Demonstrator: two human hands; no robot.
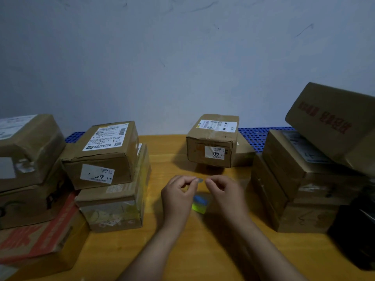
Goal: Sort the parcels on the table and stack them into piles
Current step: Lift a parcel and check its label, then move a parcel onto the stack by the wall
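While both hands hover mid-frame over desk point(105, 252): left hand point(178, 191) grip pinches small grey item point(199, 180); right hand point(225, 191) grip narrow, fingers curled just beside item, hold unclear. Parcels: two-box pile point(105, 159) centre left, box marked 40 point(211, 142) centre back, right pile point(294, 179), far-left pile point(26, 169). Blurred blue-green object point(199, 203) below hands.

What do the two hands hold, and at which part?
The left hand and right hand seem to pinch a small grey piece by its ends, between their fingertips. It is too blurred to name.
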